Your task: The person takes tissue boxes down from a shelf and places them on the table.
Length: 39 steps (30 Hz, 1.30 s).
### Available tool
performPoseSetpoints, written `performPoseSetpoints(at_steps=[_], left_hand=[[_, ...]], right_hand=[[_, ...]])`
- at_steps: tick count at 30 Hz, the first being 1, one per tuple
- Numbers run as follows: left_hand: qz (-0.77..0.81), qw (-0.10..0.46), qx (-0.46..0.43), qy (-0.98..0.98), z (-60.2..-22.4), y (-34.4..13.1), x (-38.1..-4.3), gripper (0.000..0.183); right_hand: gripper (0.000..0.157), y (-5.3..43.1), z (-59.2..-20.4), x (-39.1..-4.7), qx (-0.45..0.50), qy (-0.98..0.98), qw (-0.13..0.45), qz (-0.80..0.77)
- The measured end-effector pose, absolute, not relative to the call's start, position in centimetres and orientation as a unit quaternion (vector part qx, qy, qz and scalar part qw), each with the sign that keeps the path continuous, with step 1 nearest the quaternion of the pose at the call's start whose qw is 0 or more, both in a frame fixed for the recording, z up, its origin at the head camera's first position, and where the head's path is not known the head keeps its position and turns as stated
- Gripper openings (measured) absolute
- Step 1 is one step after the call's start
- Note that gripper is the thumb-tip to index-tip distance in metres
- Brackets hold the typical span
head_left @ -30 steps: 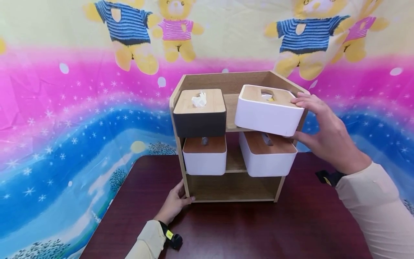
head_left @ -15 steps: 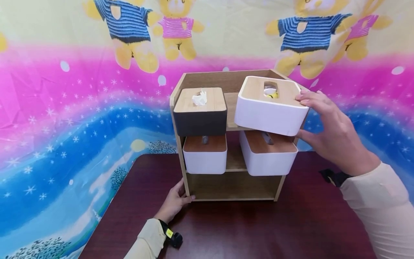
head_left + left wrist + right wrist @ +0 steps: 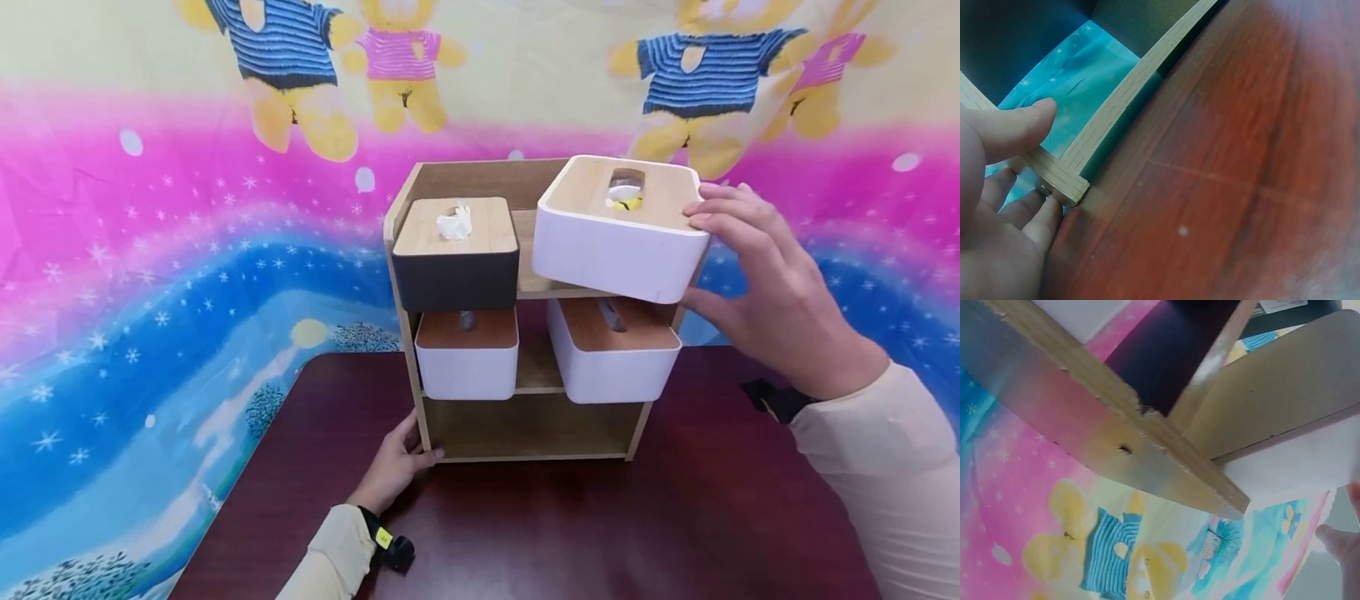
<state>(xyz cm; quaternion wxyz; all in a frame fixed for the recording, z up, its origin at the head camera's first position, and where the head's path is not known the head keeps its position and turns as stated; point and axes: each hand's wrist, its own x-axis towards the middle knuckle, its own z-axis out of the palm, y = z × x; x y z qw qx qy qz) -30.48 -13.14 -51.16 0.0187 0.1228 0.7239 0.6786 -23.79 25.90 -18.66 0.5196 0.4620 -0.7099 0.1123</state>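
Note:
My right hand [image 3: 787, 292] holds a white tissue box [image 3: 615, 254] by its right end, fingers on the light wood lid and thumb low on the side. The box sits askew at the top right of a wooden shelf unit [image 3: 487, 179], its front jutting past the shelf edge. In the right wrist view, the underside of the box [image 3: 1285, 394] shows beside the shelf's side panel [image 3: 1166, 444]. Down at the bottom left, my left hand [image 3: 393, 467] grips the unit's side panel, the thumb [image 3: 1029, 125] in front and the other fingers round the outside.
A dark tissue box [image 3: 456, 279] with a tissue poking out stands at the top left. Two white boxes with brown lids, one left [image 3: 467, 367] and one right [image 3: 626, 375], fill the middle shelf. The unit stands on a dark red table [image 3: 525, 533] before a printed cloth [image 3: 187, 250].
The white box in my right hand has risen a little and turned, so more of its lid and slot shows. My left hand keeps its grip on the shelf panel.

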Motion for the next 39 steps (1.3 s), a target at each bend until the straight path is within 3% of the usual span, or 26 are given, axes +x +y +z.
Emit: performPoseSetpoints(at_steps=[19, 39], left_hand=[[0.667, 0.016, 0.110, 0.737, -50.8, -13.1, -30.6, 0.092], [0.675, 0.013, 0.119, 0.728, -51.2, -13.1, -30.4, 0.092]], right_hand=[[0.054, 25.0, -16.8, -23.1, 0.448, -0.695, 0.556, 0.089], [0.063, 27.3, -15.7, -23.6, 0.377, -0.732, 0.564, 0.060]])
